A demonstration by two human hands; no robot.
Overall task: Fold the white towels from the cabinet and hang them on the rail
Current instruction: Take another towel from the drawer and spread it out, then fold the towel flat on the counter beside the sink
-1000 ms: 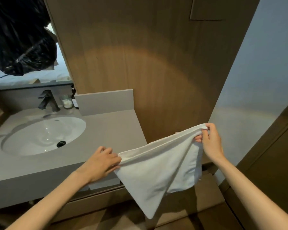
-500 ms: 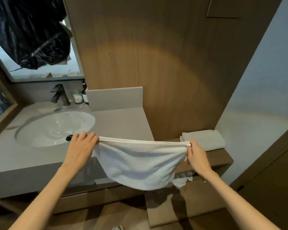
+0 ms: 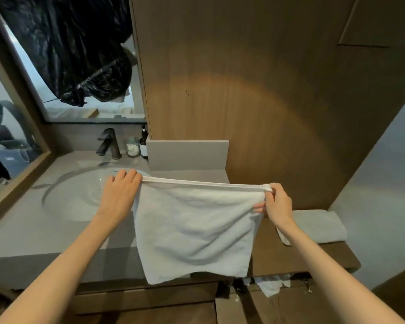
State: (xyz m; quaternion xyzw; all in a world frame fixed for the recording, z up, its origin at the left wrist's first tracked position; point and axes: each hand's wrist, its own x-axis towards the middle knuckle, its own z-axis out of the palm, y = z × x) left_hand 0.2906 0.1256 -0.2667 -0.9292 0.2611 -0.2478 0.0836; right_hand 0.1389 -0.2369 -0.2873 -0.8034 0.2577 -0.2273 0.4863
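Observation:
A white towel [image 3: 194, 228] hangs stretched flat between my hands above the counter's front edge. My left hand [image 3: 119, 195] grips its top left corner over the sink. My right hand [image 3: 276, 205] pinches the top right corner. The towel's top hem runs level and taut between them. A second white towel, folded [image 3: 320, 228], lies on the wooden shelf [image 3: 313, 258] to the right. More white cloth [image 3: 270, 285] pokes out of the open cabinet below that shelf. No rail is in view.
A grey counter [image 3: 33, 235] holds a white oval sink [image 3: 80, 195], a dark tap [image 3: 108, 143], a glass jar [image 3: 132, 147] and a dark bottle [image 3: 144, 142]. A wood panel wall [image 3: 243, 90] stands behind; a mirror [image 3: 14, 113] and black plastic bag [image 3: 75, 47] are at the left.
Both hands have spread the towel out level and raised it; it now hangs as a flat, full sheet instead of a slanted, drooping one. The view has swung right and down.

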